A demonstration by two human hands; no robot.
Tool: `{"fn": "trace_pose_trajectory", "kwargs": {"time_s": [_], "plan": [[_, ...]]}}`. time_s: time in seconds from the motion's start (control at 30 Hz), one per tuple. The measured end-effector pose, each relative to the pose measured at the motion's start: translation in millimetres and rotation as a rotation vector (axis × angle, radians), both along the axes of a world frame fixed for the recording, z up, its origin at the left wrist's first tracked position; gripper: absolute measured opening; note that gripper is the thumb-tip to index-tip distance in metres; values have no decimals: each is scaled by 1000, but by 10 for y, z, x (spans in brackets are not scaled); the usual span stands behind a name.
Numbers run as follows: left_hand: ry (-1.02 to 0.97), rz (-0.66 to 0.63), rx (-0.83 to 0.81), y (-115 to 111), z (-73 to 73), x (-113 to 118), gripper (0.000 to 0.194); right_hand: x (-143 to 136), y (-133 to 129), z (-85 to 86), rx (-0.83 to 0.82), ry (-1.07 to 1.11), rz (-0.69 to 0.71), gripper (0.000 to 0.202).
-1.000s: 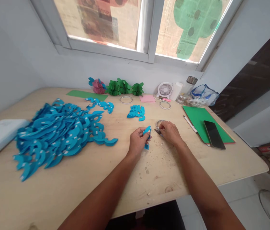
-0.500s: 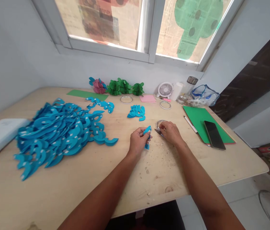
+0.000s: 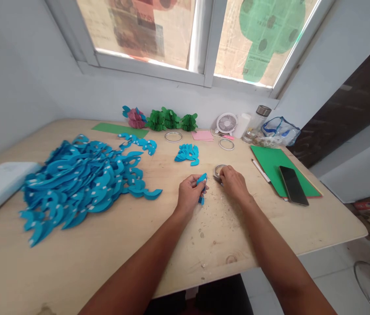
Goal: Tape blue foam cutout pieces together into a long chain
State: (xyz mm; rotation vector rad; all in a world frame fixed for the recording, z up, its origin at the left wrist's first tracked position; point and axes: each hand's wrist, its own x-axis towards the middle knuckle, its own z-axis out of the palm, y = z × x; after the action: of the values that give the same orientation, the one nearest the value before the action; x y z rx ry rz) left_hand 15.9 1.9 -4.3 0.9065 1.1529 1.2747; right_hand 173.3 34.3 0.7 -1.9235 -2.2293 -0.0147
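My left hand [image 3: 190,191] pinches a blue paper piece [image 3: 201,178] with white patches on it, held just above the table. To its right, my right hand [image 3: 234,181] has its fingers closed beside a pale ring-shaped roll [image 3: 218,168]. A dark, narrow, pointed thing [image 3: 218,180] shows by those fingertips; its kind and what the fingers grip are hard to make out. Beyond the hands lies a small stack of curved blue paper pieces [image 3: 187,153]. At left spreads a big heap of similar blue pieces [image 3: 83,179] with white squares.
Two more rings [image 3: 173,137] lie near the wall. Along the back stand green paper shapes [image 3: 171,119], a small fan [image 3: 227,123] and a glass bottle [image 3: 261,116]. At right a phone [image 3: 293,186] rests on green sheets [image 3: 268,164], beside a white pen [image 3: 261,170].
My right hand has shifted slightly, and less of the dark pointed thing shows by its fingertips. My left hand still holds the blue paper piece in nearly the same place.
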Motion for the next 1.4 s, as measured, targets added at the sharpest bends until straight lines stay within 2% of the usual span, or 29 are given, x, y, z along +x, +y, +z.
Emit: {"fn": "trace_pose_trajectory", "kwargs": {"time_s": [0.47, 0.6, 0.67, 0.73, 0.83, 0.93, 1.07, 1.2, 1.3, 1.4], "plan": [[-10, -13, -12, 6, -16, -3, 16, 27, 22, -15, 24, 100, -106, 12], [0, -5, -11, 10, -18, 3, 18, 24, 27, -10, 38, 192, -112, 11], [3, 9, -9, 12, -21, 5, 18, 20, 39, -11, 44, 330, -94, 9], [21, 40, 2, 14, -18, -2, 18, 2, 37, 6, 14, 572, -36, 8], [114, 120, 57, 18, 5, -38, 16, -67, -24, 101, -127, 975, 144, 13], [256, 222, 165, 22, 40, -93, 15, -168, -136, 244, -238, 1149, 343, 19], [381, 296, 250, 31, 46, -141, 15, -278, -233, 337, -289, 1140, 525, 20], [391, 294, 264, 47, -9, -137, 13, -323, -224, 272, -214, 997, 559, 14], [299, 231, 212, 58, -39, -117, 18, -320, -205, 221, -127, 899, 543, 9], [121, 156, 128, 65, -23, -99, 30, -295, -192, 207, -76, 864, 497, 8]]}}
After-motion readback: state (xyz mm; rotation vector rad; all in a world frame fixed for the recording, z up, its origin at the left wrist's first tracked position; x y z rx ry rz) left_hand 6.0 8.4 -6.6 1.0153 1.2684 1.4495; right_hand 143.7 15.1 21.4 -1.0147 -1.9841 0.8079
